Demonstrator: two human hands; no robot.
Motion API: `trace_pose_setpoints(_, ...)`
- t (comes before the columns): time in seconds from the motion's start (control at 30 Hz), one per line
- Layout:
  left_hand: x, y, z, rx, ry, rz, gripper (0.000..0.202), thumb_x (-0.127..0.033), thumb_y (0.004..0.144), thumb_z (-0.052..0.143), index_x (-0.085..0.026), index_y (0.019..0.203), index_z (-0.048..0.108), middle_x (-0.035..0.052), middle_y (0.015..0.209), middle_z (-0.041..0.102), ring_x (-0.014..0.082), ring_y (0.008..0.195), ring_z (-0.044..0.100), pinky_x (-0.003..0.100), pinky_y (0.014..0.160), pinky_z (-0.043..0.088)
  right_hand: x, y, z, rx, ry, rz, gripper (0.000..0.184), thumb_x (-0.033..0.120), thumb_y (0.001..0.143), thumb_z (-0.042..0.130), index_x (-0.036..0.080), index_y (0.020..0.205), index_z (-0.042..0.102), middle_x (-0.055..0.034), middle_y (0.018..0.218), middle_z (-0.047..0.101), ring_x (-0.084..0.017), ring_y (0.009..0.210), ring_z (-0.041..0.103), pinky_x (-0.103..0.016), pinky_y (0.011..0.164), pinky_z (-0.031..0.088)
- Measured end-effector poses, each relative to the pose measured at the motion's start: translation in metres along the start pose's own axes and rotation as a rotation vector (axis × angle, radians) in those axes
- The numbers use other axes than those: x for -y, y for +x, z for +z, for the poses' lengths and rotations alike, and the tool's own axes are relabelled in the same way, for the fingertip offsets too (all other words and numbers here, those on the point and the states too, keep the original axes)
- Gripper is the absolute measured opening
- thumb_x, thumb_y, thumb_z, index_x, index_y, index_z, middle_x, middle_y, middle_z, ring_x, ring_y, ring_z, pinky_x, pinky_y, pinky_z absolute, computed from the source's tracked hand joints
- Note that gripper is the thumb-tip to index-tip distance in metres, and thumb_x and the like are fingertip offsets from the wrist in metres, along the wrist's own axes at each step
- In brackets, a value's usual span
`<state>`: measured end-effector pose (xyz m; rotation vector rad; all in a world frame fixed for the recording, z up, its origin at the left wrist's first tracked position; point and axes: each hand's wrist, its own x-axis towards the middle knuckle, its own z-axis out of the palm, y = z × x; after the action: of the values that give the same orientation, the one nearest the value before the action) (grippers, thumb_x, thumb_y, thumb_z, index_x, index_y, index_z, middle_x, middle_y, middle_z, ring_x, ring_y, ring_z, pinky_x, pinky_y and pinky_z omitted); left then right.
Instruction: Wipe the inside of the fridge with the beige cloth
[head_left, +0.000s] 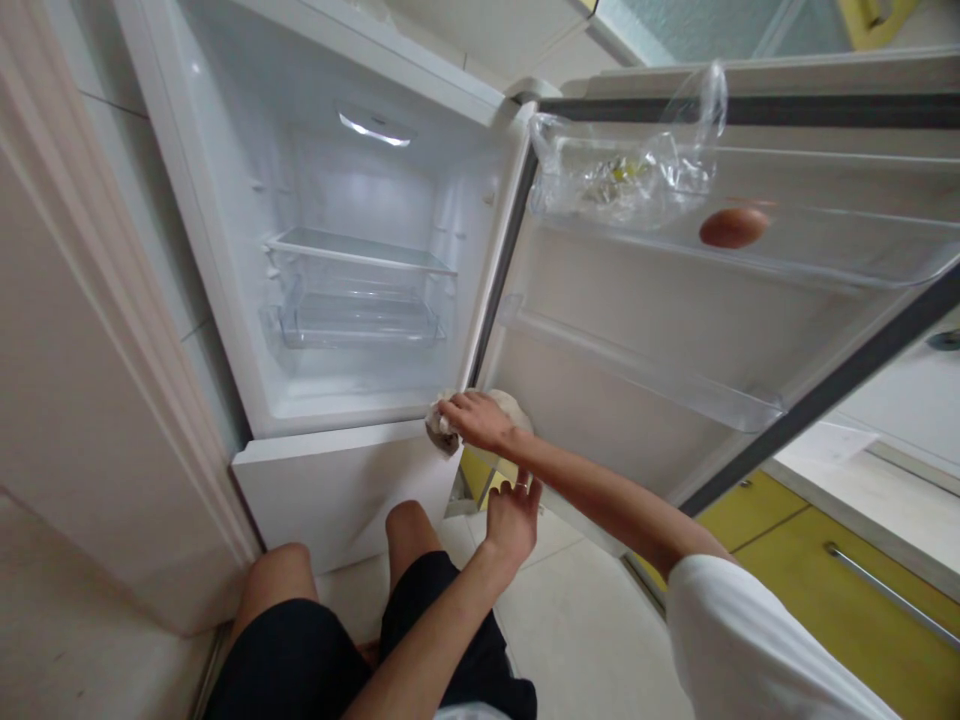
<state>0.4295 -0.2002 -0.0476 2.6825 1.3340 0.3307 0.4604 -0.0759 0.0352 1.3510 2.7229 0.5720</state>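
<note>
My right hand point(477, 420) is closed on a pale cloth point(441, 430), pressing it onto the front ledge of the open fridge point(337, 408), at its right corner by the door hinge. My left hand point(513, 520) is just below it. The fingers point up and apart, next to the lower edge of the open fridge door point(675, 340), and hold nothing. Inside the fridge I see a glass shelf point(360, 250) and a clear drawer point(352, 322), both bare.
The top door shelf holds a brown egg point(733, 227) and a crumpled clear plastic bag point(622, 170). A white lower drawer front point(337, 495) is shut below the ledge. My knees are near it. Yellow cabinets point(825, 570) stand at the right, a wall at the left.
</note>
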Motion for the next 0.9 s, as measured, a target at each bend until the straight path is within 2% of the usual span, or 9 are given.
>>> trace_pose_setpoints(0.13, -0.011, -0.015, -0.013, 0.088, -0.032, 0.0, 0.05, -0.012, 0.09, 0.047, -0.014, 0.139, 0.056, 0.0184, 0.131, 0.065, 0.0314, 0.11, 0.067, 0.044, 0.085, 0.056, 0.032, 0.012, 0.022, 0.119, -0.151, -0.187, 0.034, 0.021, 0.103, 0.037, 0.013, 0.12, 0.065, -0.0168, 0.119, 0.068, -0.027, 0.11, 0.059, -0.04, 0.09, 0.044)
trace_pose_setpoints(0.3, -0.021, -0.047, -0.037, 0.153, -0.229, 0.059, 0.046, -0.032, 0.091, 0.053, -0.014, 0.133, 0.06, 0.0198, 0.122, 0.068, 0.0337, 0.109, 0.069, 0.046, 0.088, 0.056, 0.046, -0.012, 0.048, 0.142, -0.182, -0.229, 0.029, 0.015, 0.099, 0.043, 0.012, 0.108, 0.071, -0.0159, 0.109, 0.072, -0.026, 0.103, 0.061, -0.038, 0.082, 0.045)
trace_pose_setpoints(0.43, -0.001, -0.058, -0.065, 0.298, -0.315, 0.131, 0.037, -0.041, 0.09, 0.054, -0.015, 0.107, 0.075, 0.0179, 0.113, 0.075, 0.033, 0.105, 0.07, 0.043, 0.089, 0.054, 0.045, -0.046, 0.054, 0.143, -0.195, -0.225, 0.031, 0.013, 0.099, 0.04, 0.01, 0.107, 0.071, -0.0151, 0.106, 0.073, -0.026, 0.098, 0.062, -0.039, 0.078, 0.044)
trace_pose_setpoints(0.53, 0.024, -0.055, -0.087, 0.321, -0.382, 0.154, 0.029, -0.04, 0.087, 0.058, -0.018, 0.079, 0.075, 0.0109, 0.091, 0.078, 0.0252, 0.088, 0.071, 0.035, 0.08, 0.051, 0.04, -0.079, 0.05, 0.146, -0.206, -0.198, 0.032, 0.013, 0.1, 0.041, 0.012, 0.113, 0.069, -0.0126, 0.103, 0.073, -0.026, 0.097, 0.062, -0.038, 0.076, 0.044)
trace_pose_setpoints(0.6, 0.036, -0.051, -0.099, 0.26, -0.445, 0.118, 0.031, -0.038, 0.089, 0.055, -0.019, 0.071, 0.072, 0.0069, 0.081, 0.077, 0.0204, 0.079, 0.069, 0.03, 0.074, 0.048, 0.036, -0.104, 0.044, 0.138, -0.209, -0.152, 0.026, 0.016, 0.099, 0.047, 0.015, 0.111, 0.07, -0.0109, 0.102, 0.073, -0.025, 0.097, 0.062, -0.037, 0.076, 0.044)
trace_pose_setpoints(0.63, 0.039, -0.047, -0.104, 0.195, -0.472, 0.077, 0.031, -0.038, 0.091, 0.054, -0.02, 0.074, 0.072, 0.0056, 0.082, 0.077, 0.0191, 0.079, 0.068, 0.029, 0.073, 0.048, 0.034, -0.117, 0.041, 0.135, -0.209, -0.127, 0.023, 0.017, 0.098, 0.05, 0.016, 0.107, 0.07, -0.0102, 0.101, 0.072, -0.025, 0.097, 0.062, -0.037, 0.076, 0.043)
trace_pose_setpoints(0.73, 0.038, -0.032, -0.111, -0.071, -0.494, -0.067, 0.025, -0.031, 0.095, 0.049, -0.023, 0.096, 0.073, 0.0043, 0.097, 0.078, 0.0186, 0.089, 0.069, 0.029, 0.079, 0.049, 0.029, -0.156, 0.031, 0.108, -0.221, -0.064, 0.017, 0.02, 0.097, 0.053, 0.018, 0.103, 0.069, -0.0087, 0.1, 0.071, -0.024, 0.092, 0.061, -0.037, 0.074, 0.042)
trace_pose_setpoints(0.83, 0.029, -0.008, -0.103, -0.263, -0.45, -0.063, 0.025, -0.026, 0.095, 0.05, -0.023, 0.109, 0.07, 0.0049, 0.11, 0.076, 0.0193, 0.103, 0.069, 0.031, 0.093, 0.05, 0.026, -0.191, 0.024, 0.057, -0.24, -0.013, 0.014, 0.02, 0.098, 0.055, 0.019, 0.107, 0.066, -0.0068, 0.097, 0.07, -0.021, 0.086, 0.061, -0.035, 0.071, 0.04)
trace_pose_setpoints(0.9, 0.025, 0.008, -0.093, -0.298, -0.397, -0.006, 0.028, -0.023, 0.096, 0.05, -0.021, 0.117, 0.068, 0.0069, 0.119, 0.074, 0.0203, 0.114, 0.066, 0.032, 0.102, 0.048, 0.025, -0.212, 0.021, 0.032, -0.234, 0.029, 0.013, 0.021, 0.097, 0.058, 0.019, 0.108, 0.065, -0.0061, 0.094, 0.07, -0.021, 0.084, 0.06, -0.035, 0.07, 0.039)
